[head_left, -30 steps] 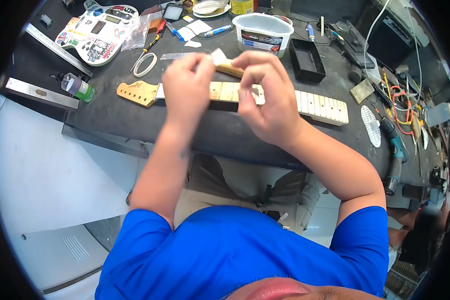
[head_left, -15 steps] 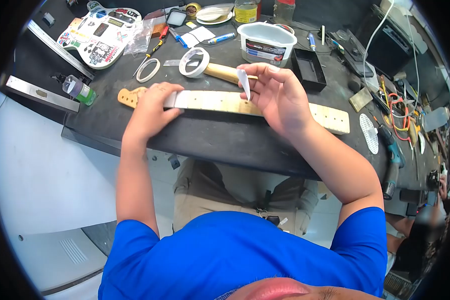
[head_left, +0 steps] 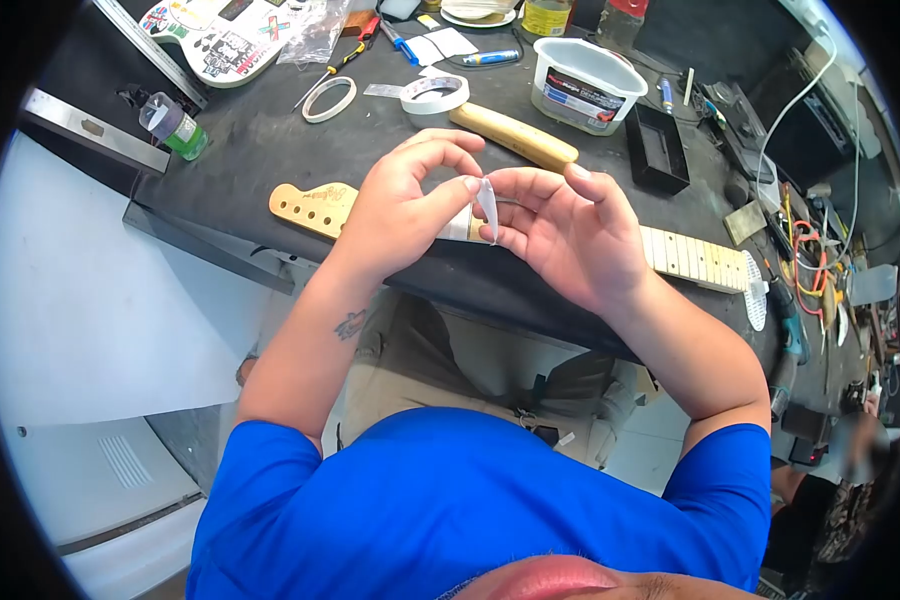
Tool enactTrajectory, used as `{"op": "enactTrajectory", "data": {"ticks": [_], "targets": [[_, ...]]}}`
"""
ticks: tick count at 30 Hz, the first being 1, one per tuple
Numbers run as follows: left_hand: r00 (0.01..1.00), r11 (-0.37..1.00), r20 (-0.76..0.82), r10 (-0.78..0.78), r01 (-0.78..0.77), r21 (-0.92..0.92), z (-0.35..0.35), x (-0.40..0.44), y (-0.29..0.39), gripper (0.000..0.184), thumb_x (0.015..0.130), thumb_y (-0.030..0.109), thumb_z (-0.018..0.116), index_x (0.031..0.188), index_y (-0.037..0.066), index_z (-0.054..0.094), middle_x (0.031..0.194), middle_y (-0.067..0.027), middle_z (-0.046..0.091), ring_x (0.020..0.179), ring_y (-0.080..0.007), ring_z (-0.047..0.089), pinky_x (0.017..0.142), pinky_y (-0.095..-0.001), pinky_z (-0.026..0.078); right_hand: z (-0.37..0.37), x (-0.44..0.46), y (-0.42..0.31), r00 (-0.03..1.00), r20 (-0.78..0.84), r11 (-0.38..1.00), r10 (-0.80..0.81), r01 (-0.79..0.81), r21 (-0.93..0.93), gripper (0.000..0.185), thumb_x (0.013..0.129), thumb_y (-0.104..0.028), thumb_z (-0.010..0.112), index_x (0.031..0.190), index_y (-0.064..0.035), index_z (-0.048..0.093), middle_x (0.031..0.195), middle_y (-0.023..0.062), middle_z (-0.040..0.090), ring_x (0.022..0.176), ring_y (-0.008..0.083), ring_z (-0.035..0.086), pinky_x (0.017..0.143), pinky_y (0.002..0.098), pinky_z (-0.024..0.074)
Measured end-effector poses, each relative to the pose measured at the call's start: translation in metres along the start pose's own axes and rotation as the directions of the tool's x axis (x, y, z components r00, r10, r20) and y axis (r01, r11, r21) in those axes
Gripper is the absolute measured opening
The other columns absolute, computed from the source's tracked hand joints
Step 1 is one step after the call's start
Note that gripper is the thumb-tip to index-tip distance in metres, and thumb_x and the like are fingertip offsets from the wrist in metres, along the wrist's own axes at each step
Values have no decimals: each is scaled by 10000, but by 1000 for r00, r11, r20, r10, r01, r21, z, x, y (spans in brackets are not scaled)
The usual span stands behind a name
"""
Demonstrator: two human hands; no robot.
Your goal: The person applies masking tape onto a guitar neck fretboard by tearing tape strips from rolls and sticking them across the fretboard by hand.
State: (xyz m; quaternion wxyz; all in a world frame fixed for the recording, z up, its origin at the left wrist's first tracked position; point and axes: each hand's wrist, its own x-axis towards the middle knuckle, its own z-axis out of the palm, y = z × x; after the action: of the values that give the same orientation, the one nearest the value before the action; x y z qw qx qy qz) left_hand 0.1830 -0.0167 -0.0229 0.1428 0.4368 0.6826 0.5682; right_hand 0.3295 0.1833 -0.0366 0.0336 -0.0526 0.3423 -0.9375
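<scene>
A narrow white strip of tape [head_left: 487,210] hangs between my two hands, above a maple guitar neck [head_left: 692,257]. My left hand [head_left: 398,205] has its thumb tip at the strip's upper end, with the index finger curled over. My right hand [head_left: 582,238], palm turned up, has the strip at its fingertips while its thumb stands apart. The headstock [head_left: 312,207] points left, and pale tape covers part of the fretboard [head_left: 458,224] behind my hands. Both hands hide the middle of the neck.
Beyond the neck lie a masking tape roll [head_left: 434,94], a thinner tape ring [head_left: 329,100], a wooden block [head_left: 515,138], a plastic tub [head_left: 588,88] and a black tray [head_left: 658,150]. A green bottle [head_left: 173,126] stands left. Tools [head_left: 815,255] crowd the right side.
My left hand has left the neck near the headstock and come right, up to the strip at my right hand. The view has shifted, so the far objects sit higher.
</scene>
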Motion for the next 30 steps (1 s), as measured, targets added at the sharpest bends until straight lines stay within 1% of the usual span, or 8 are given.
{"op": "enactTrajectory", "data": {"ticks": [5, 6, 7, 8, 9, 12, 20, 30], "targets": [[1000, 997, -20, 12, -10, 70, -3, 8, -3, 164, 1037, 139, 726, 981, -7, 775, 1533, -156, 676, 1253, -193, 687, 1047, -366, 550, -7, 1, -6, 998, -28, 965, -58, 49, -258, 548, 1136, -422, 596, 1432, 27, 700, 1425, 168, 711, 1278, 290, 671, 1139, 480, 542], [1000, 994, 25, -15, 13, 108, -6, 12, -5, 164, 1027, 135, 716, 972, -8, 773, 1533, -155, 681, 1227, -184, 692, 1029, -354, 551, -1, 0, -14, 973, -168, 788, -157, 21, -615, 391, 1052, -248, 733, 1364, -11, 733, 1367, 156, 730, 1217, 307, 707, 1048, 463, 593], [997, 989, 68, -45, 35, 146, -11, 16, -8, 165, 1018, 132, 707, 963, -10, 772, 1533, -153, 685, 1202, -175, 696, 1012, -343, 552, 4, 2, -25, 905, 71, 255, -420, 193, -947, 386, 978, -172, 783, 1330, -21, 733, 1331, 152, 730, 1195, 328, 713, 1028, 459, 600], [991, 981, 111, -77, 55, 184, -14, 20, -10, 166, 1009, 128, 698, 954, -11, 770, 1533, -152, 690, 1177, -166, 700, 994, -332, 553, 5, 3, -34, 783, 409, -393, -469, 230, -890, 410, 904, -96, 833, 1296, -32, 733, 1296, 149, 731, 1173, 349, 718, 1007, 454, 608], [962, 982, 215, -166, 140, 130, -17, 25, -8, 170, 985, 130, 686, 939, -13, 766, 1518, -143, 706, 1116, -161, 704, 961, -333, 552, 4, 3, -39, 778, 499, -557, -382, 237, -796, 460, 817, -82, 866, 1252, -34, 722, 1270, 141, 716, 1150, 385, 706, 1003, 459, 607], [917, 960, 284, -280, 264, 95, -10, 35, -8, 178, 975, 143, 695, 928, -14, 764, 1523, -141, 708, 1110, -178, 704, 960, -352, 556, 4, -1, -15, 905, 350, -270, -240, 285, -920, 463, 801, -98, 896, 1237, -73, 743, 1277, 110, 722, 1147, 375, 701, 998, 474, 609], [945, 978, 286, -159, 111, 175, -8, 38, -31, 234, 1000, 184, 676, 928, -21, 764, 1468, -156, 745, 1200, -227, 709, 1039, -397, 550, 2, 2, 9, 795, 572, -559, -199, 388, -733, 269, 793, -65, 895, 1042, -114, 809, 1162, 52, 765, 1096, 330, 716, 922, 468, 608], [953, 975, 284, -102, 40, 219, -8, 36, -40, 282, 1035, 205, 688, 1015, -50, 805, 1434, -195, 756, 1265, -326, 721, 1055, -434, 559, 5, 5, 10, 831, 515, -534, -207, 345, -772, 332, 751, -13, 943, 1046, -127, 838, 1136, 25, 795, 1057, 312, 725, 884, 435, 617]]}}
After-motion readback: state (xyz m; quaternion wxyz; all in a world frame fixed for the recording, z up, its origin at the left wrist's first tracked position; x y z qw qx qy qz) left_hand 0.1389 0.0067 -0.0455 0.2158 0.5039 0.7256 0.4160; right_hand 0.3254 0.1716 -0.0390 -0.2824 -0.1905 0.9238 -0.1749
